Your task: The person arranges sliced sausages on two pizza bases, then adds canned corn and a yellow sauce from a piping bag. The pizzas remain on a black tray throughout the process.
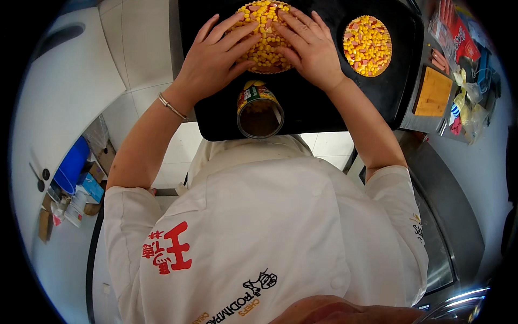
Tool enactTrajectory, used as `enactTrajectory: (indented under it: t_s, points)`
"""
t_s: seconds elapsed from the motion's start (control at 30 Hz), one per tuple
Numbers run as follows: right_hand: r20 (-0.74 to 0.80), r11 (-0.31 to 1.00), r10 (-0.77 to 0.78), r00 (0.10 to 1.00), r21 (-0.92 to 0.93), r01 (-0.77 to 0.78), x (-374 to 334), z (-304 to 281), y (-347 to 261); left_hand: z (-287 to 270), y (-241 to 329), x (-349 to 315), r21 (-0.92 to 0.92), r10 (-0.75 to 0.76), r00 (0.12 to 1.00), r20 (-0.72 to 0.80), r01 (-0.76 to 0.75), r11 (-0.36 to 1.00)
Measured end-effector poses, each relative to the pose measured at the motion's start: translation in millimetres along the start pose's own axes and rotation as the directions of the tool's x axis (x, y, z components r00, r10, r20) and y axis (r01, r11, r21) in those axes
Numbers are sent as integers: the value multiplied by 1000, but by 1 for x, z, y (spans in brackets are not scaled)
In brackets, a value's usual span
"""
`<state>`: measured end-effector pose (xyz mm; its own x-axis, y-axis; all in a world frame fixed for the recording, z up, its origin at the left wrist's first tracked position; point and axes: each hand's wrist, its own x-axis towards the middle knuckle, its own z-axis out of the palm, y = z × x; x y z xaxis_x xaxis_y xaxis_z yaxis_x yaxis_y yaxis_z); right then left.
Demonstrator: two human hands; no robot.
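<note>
Both my hands lie on a round pizza [263,51] covered with yellow corn and pink sausage pieces, at the top middle of the black tray [318,110]. My left hand [217,58] rests on its left side with the fingers spread, and my right hand [313,49] lies on its right side, fingers also apart. Parts of the topping are hidden under the fingers. On the tray nearer to me is an opened can [252,93], its mouth facing me, with a yellow and green label. A second corn-topped pizza [367,46] sits to the right, touched by neither hand.
Right of the tray are a wooden cutting board [433,92], some sausages [440,61], a red package [463,42] and crumpled plastic bags [472,116]. At lower left, a blue container [74,162] stands among boxes beside a white surface [59,86].
</note>
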<state>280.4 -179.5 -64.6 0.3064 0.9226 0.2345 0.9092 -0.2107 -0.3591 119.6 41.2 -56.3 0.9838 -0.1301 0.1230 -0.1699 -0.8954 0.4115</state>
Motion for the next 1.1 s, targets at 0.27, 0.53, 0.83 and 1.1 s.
enactTrajectory:
  t_s: [0.27, 0.53, 0.83, 1.1]
  points:
    - [-10, 999, 26, 1000, 39, -26, -18, -13, -4, 2, 4, -8, 15, 5, 1000, 18, -6, 1000]
    - [-9, 997, 30, 1000, 71, -29, -2, -17, 0, -5, 5, 0, 56, 4, 1000, -12, -3, 998]
    - [-94, 996, 54, 994, 75, -47, -37, -6, -6, -17, 5, 65, 6, 10, 1000, -9, -10, 1000]
    - [24, 997, 35, 999, 70, -36, -30, -6, -12, -8, 6, 36, 106, 52, 998, 34, -55, 993]
